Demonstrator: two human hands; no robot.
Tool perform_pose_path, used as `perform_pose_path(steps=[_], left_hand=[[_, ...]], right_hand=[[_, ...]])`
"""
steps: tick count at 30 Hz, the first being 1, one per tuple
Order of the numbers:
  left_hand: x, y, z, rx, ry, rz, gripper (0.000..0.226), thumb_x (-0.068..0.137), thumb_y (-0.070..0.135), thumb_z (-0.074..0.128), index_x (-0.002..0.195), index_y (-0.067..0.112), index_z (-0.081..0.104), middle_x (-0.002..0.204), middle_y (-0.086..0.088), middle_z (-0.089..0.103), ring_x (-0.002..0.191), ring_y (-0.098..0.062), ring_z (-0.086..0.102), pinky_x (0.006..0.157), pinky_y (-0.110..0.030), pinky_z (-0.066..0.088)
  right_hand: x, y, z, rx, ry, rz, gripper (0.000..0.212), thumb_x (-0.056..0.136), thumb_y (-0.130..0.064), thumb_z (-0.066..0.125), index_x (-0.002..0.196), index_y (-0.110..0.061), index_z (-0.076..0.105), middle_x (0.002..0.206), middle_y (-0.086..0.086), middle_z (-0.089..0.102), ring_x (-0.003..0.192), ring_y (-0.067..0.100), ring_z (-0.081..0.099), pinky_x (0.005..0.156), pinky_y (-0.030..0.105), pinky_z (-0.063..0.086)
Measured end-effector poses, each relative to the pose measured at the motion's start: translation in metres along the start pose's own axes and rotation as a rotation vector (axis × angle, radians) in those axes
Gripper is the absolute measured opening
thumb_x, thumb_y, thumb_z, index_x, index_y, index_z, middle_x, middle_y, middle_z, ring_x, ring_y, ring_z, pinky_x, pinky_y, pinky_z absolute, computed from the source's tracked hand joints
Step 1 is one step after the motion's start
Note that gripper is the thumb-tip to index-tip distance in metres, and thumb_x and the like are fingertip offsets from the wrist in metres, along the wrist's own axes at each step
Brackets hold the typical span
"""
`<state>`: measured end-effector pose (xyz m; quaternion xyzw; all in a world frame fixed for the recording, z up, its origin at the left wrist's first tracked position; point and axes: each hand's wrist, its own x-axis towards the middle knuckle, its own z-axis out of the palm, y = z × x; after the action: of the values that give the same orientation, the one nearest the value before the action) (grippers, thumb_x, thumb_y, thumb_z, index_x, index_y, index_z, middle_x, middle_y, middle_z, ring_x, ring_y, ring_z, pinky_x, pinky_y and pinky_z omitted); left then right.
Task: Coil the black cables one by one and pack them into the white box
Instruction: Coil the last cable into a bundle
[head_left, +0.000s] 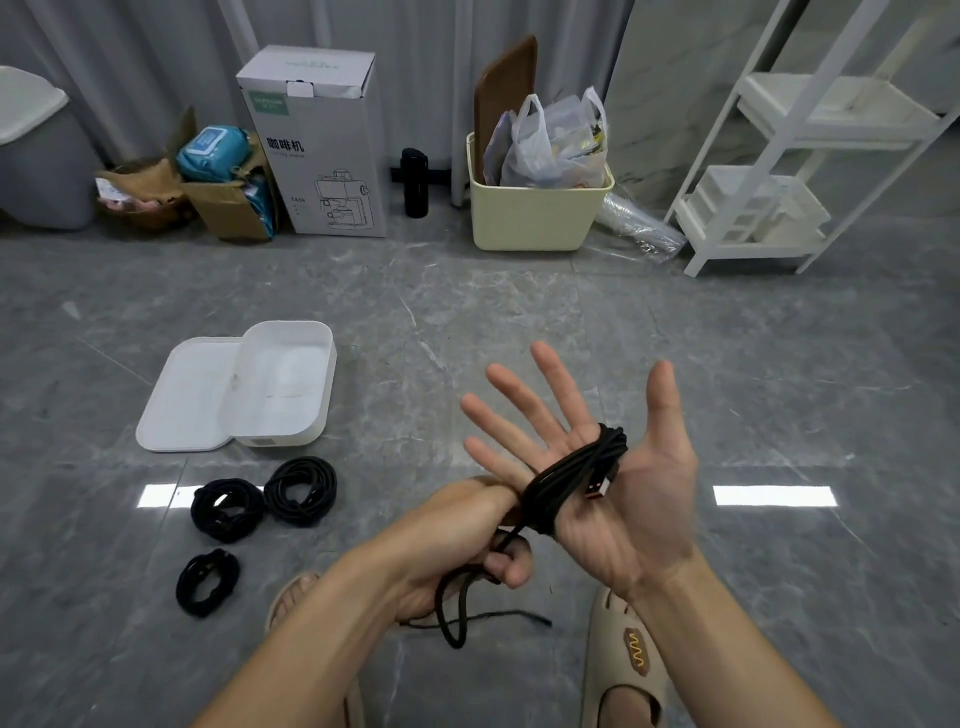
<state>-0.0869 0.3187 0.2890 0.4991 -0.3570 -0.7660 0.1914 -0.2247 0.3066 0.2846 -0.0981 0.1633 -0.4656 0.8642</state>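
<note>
Your R hand flat, fingers straight, cable wrapped round palm; L hand pinches its tail just below. Box far left.

coffee machine box, black flask, cream bin stuffed with bags, white shelf rack along the curtain

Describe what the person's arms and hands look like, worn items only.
Both forearms are bare to the bottom edge of the frame: no sleeve shows. The left hand and the right hand wear no glove, and no ring, watch or wristband is visible. No markings show on either arm.
</note>
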Motion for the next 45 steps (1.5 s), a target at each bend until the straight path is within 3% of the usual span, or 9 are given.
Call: perform_pose_path(steps=[9,15,21,25,29,33,36,41,45], left_hand=[[-0.002,0.003,-0.013,0.213,-0.074,0.015,0.028,0.101,0.025,0.046,0.106,0.018,0.072,0.058,0.006,0.048,0.042,-0.008,0.03,0.049,-0.022,0.026],[-0.001,0.005,-0.012,0.331,0.066,0.099,0.028,0.094,0.013,0.049,0.104,0.018,0.074,0.063,0.008,0.059,0.051,-0.009,0.05,0.052,-0.021,0.035],[0.0,0.006,-0.018,0.289,0.226,0.205,0.033,0.094,0.008,0.048,0.098,0.024,0.077,0.095,0.008,0.076,0.053,-0.009,0.053,0.05,-0.018,0.036],[0.004,0.007,-0.019,0.214,0.27,0.291,0.021,0.094,0.005,0.057,0.092,0.016,0.075,0.081,-0.002,0.074,0.047,-0.01,0.041,0.048,-0.016,0.032],[0.008,0.006,-0.023,0.191,0.308,0.346,0.014,0.096,0.008,0.061,0.1,0.014,0.073,0.07,-0.003,0.067,0.042,-0.008,0.037,0.046,-0.013,0.031],[0.009,0.007,-0.027,0.178,0.323,0.342,0.016,0.096,0.01,0.062,0.099,0.017,0.076,0.059,0.012,0.065,0.044,-0.008,0.033,0.045,-0.012,0.03],[0.007,0.01,-0.026,0.2,0.339,0.324,0.015,0.094,0.012,0.064,0.096,0.019,0.077,0.066,0.012,0.07,0.048,-0.004,0.044,0.05,-0.009,0.035],[0.007,0.013,-0.034,0.41,0.55,0.445,0.016,0.093,0.02,0.065,0.088,0.033,0.074,0.08,0.012,0.076,0.081,-0.001,0.067,0.076,-0.015,0.048],[0.01,0.008,-0.032,0.533,0.591,0.602,0.018,0.093,0.027,0.065,0.092,0.044,0.07,0.089,0.018,0.067,0.077,-0.004,0.054,0.069,-0.011,0.041]], right_hand=[[0.002,-0.015,0.011,-0.426,0.35,-0.322,0.05,0.099,-0.048,0.039,0.141,-0.025,0.055,0.13,0.01,0.068,0.119,0.034,0.065,0.113,0.055,0.038],[0.003,-0.008,0.012,-0.842,0.429,-0.328,0.036,0.103,-0.038,0.039,0.134,-0.04,0.057,0.121,-0.003,0.07,0.118,0.014,0.065,0.116,0.045,0.036],[0.001,-0.011,0.009,-1.212,0.486,-0.262,0.033,0.098,-0.046,0.041,0.088,-0.063,0.067,0.144,-0.014,0.054,0.119,0.001,0.058,0.113,0.039,0.032],[0.001,-0.008,0.001,-1.372,0.527,-0.126,0.035,0.102,-0.034,0.04,0.13,-0.042,0.061,0.118,-0.027,0.062,0.109,-0.007,0.058,0.093,0.022,0.039],[0.002,-0.007,-0.004,-1.513,0.489,0.04,0.04,0.102,-0.036,0.033,0.134,-0.059,0.042,0.07,-0.003,0.065,0.073,0.007,0.061,0.073,0.026,0.046],[0.002,-0.008,0.001,-1.439,0.497,0.095,0.021,0.103,-0.027,0.038,0.1,-0.028,0.059,0.059,0.001,0.052,0.063,0.018,0.05,0.069,0.038,0.044],[0.0,-0.01,0.005,-1.316,0.505,0.158,0.022,0.099,-0.024,0.044,0.082,-0.011,0.049,0.054,-0.002,0.05,0.053,0.013,0.046,0.084,0.045,0.052],[-0.003,-0.004,0.011,-1.052,0.46,0.202,0.023,0.095,-0.02,0.045,0.074,-0.011,0.045,0.054,0.002,0.044,0.052,0.018,0.036,0.076,0.036,0.046],[-0.003,0.002,0.02,-0.731,0.362,0.194,0.023,0.094,-0.017,0.047,0.073,-0.01,0.047,0.057,0.006,0.037,0.051,0.02,0.032,0.069,0.033,0.046]])
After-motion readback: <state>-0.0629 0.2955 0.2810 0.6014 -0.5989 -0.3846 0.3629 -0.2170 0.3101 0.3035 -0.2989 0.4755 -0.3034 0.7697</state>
